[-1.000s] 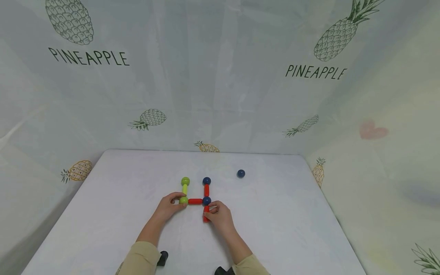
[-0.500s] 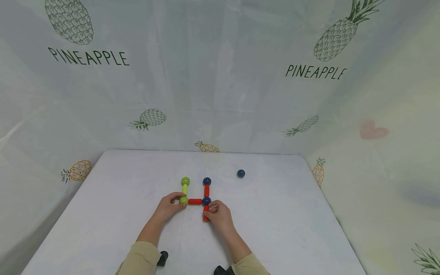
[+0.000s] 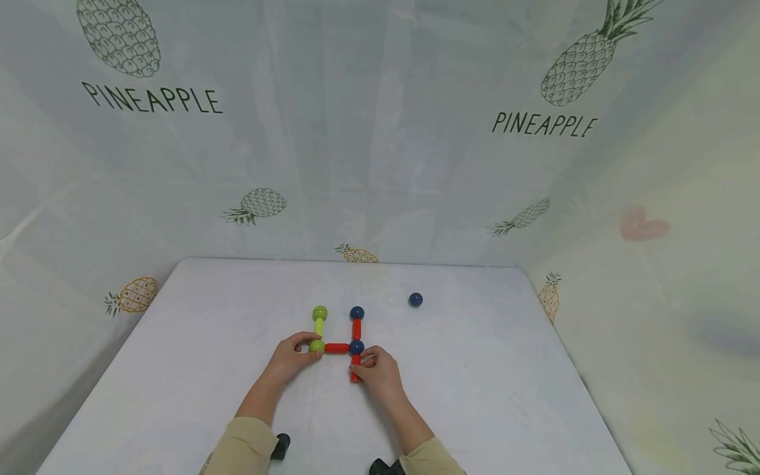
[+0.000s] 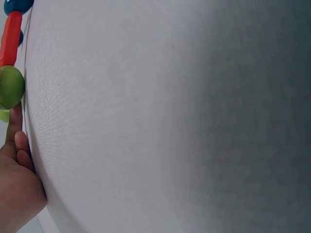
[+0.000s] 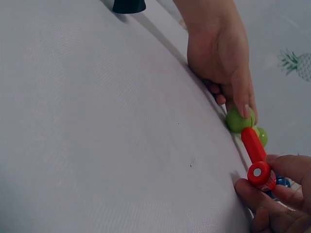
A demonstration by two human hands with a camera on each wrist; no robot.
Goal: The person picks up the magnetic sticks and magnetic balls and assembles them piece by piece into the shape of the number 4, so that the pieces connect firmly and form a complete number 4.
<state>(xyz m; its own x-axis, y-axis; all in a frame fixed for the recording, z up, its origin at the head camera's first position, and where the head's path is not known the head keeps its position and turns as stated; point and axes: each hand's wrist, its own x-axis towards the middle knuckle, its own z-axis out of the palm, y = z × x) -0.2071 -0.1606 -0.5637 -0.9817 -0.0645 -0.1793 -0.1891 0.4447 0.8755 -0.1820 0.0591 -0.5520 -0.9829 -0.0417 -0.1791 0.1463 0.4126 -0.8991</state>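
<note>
On the white table lies a joined shape of magnetic rods and balls. My left hand (image 3: 291, 359) pinches its near green ball (image 3: 317, 347), from which a light green rod (image 3: 318, 328) runs to a far green ball (image 3: 320, 313). A red rod (image 3: 337, 348) links the near green ball to a blue ball (image 3: 356, 347). Beyond that, another red rod (image 3: 357, 329) leads to a second blue ball (image 3: 357, 313). My right hand (image 3: 382, 377) pinches a third red rod (image 5: 257, 173) on the near side of the middle blue ball; a silvery dot shows in its end.
A loose blue ball (image 3: 415, 299) lies farther back on the right of the white table (image 3: 487, 369). Black wrist devices (image 3: 281, 446) show at both sleeves. A pineapple-print cloth (image 3: 380, 132) hangs behind the table's back edge.
</note>
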